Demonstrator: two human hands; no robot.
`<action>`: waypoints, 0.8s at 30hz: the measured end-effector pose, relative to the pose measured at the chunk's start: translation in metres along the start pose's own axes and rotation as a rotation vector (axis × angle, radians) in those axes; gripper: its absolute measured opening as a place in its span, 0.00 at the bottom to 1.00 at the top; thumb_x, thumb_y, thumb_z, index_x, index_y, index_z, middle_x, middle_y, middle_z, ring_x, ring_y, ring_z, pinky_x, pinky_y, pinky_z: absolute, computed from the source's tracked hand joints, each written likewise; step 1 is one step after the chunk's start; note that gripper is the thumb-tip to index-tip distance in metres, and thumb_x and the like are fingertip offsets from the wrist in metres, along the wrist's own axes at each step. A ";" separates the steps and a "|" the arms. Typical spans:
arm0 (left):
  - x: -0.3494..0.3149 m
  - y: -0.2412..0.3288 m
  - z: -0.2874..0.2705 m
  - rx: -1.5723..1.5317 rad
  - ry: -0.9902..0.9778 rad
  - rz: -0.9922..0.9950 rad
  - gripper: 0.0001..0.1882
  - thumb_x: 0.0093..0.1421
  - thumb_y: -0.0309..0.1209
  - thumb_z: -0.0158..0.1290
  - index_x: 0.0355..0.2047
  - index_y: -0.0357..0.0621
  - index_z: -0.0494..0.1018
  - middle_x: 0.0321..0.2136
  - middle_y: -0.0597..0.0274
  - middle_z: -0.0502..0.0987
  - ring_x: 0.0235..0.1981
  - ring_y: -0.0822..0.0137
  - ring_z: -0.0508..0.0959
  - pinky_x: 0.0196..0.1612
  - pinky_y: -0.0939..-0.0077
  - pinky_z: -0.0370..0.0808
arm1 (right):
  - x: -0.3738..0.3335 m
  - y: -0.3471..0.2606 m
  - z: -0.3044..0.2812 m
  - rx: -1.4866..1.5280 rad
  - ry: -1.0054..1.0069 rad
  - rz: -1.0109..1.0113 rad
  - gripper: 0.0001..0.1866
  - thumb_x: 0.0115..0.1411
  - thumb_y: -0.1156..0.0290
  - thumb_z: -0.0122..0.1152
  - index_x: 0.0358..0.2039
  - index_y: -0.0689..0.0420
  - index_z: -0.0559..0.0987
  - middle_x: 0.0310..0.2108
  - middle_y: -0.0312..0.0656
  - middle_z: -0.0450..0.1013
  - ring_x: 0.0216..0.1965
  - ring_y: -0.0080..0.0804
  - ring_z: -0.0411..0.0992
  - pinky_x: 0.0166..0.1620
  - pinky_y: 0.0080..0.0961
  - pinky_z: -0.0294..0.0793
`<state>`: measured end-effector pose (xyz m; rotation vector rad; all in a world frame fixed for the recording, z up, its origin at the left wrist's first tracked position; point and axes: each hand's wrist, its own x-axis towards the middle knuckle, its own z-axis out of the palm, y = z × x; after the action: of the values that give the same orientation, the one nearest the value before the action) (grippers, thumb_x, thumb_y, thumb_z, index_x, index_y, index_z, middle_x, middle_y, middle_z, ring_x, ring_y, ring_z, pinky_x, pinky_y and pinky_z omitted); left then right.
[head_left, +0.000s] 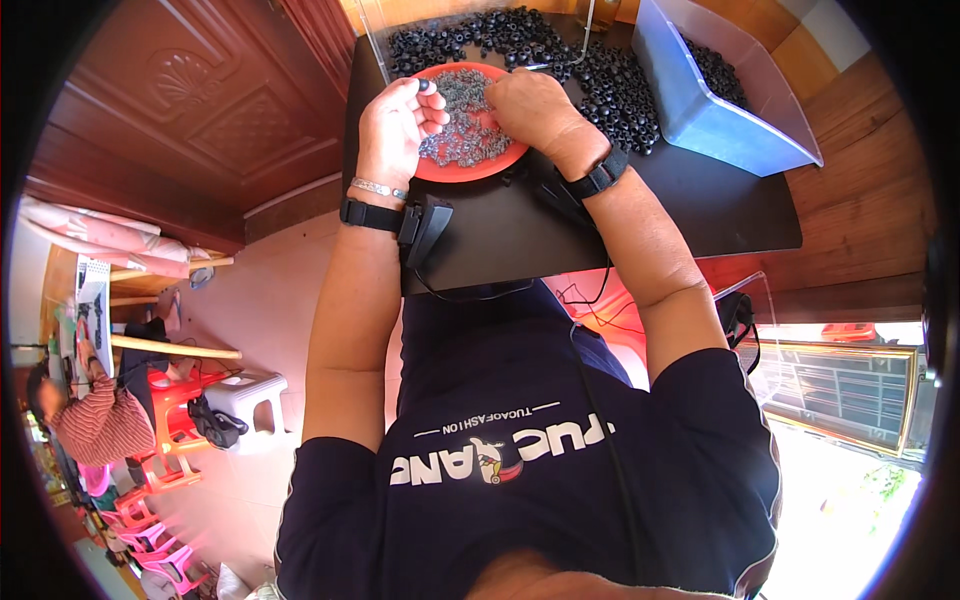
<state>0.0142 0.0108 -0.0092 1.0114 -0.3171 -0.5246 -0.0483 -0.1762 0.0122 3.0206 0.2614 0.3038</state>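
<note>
At a dark, flat-topped table (480, 235), a person's left hand (392, 128) pinches a small black part (424, 86) at the left rim of a round red plate (455, 174) bearing silvery metal pieces (462, 98); the right hand (538, 108) curls over its right side, its grip hidden, beside scattered small black pieces (618, 98).

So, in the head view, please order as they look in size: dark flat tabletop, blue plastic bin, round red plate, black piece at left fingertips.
Largest to smallest:
Dark flat tabletop
Blue plastic bin
Round red plate
Black piece
</note>
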 end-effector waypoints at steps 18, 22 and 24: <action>-0.005 0.000 0.011 0.014 -0.029 0.005 0.11 0.59 0.35 0.44 0.30 0.40 0.71 0.23 0.61 0.75 0.23 0.68 0.75 0.27 0.79 0.69 | 0.008 0.000 0.008 1.490 0.048 0.062 0.10 0.57 0.67 0.61 0.37 0.58 0.79 0.26 0.29 0.73 0.24 0.12 0.66 0.26 0.14 0.68; -0.004 -0.002 0.014 0.009 -0.043 -0.003 0.09 0.57 0.34 0.45 0.30 0.41 0.71 0.23 0.61 0.75 0.22 0.68 0.75 0.27 0.80 0.69 | 0.007 0.001 0.009 1.530 0.155 -0.009 0.10 0.58 0.67 0.60 0.38 0.58 0.79 0.27 0.30 0.74 0.24 0.13 0.67 0.25 0.15 0.68; -0.005 -0.002 0.014 0.007 -0.042 -0.001 0.09 0.57 0.34 0.45 0.30 0.42 0.71 0.23 0.61 0.75 0.22 0.69 0.75 0.27 0.80 0.69 | 0.007 0.001 0.007 1.475 0.119 0.009 0.10 0.59 0.68 0.59 0.37 0.59 0.78 0.27 0.31 0.74 0.24 0.13 0.68 0.27 0.14 0.70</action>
<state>0.0024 0.0027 -0.0035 1.0084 -0.3565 -0.5463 -0.0404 -0.1766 0.0071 4.4375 0.7538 0.4089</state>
